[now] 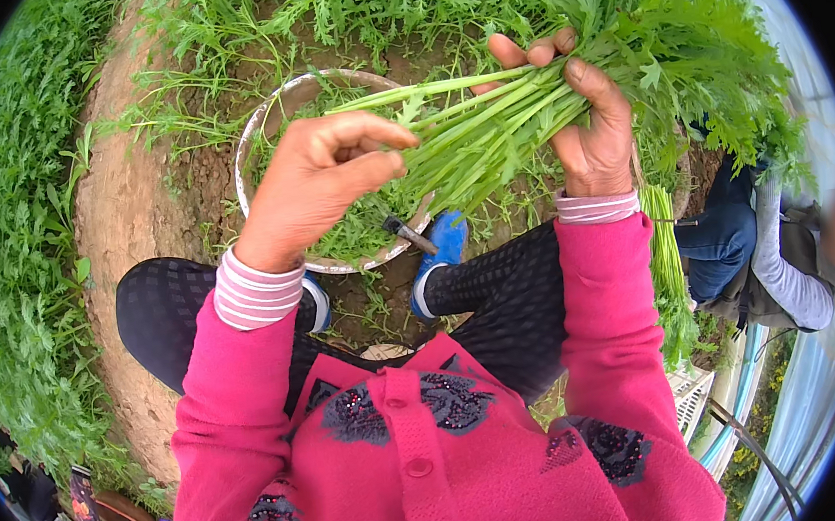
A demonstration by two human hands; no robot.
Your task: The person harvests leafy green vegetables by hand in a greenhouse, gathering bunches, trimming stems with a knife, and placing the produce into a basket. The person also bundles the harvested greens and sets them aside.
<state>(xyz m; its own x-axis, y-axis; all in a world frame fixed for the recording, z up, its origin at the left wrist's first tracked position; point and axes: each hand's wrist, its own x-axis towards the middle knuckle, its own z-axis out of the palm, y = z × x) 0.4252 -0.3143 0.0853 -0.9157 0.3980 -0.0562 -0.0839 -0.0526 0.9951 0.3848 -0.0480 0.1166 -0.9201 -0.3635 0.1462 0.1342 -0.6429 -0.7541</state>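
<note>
My right hand (587, 108) grips a thick bunch of leafy greens (668, 48), palm up, with the thumb over the stems. The feathery leaves spread to the upper right, and the pale cut stems point left. My left hand (334, 174) is at the stem ends, thumb and forefinger tips close together beside a small leaf. Whether anything is pinched between them cannot be made out. Below the bunch, a round white-rimmed basin (241, 164) holds loose green trimmings. Across its near rim rests a short tool (415, 238) with a dark end.
My blue shoes (449, 238) stand by the basin. Growing greens (2, 248) line the left beyond a bare soil strip (120, 221). A bundle of stems (660, 237) and a white plastic crate (690, 392) are at right. One person (724, 231) crouches there; another (88, 518) is lower left.
</note>
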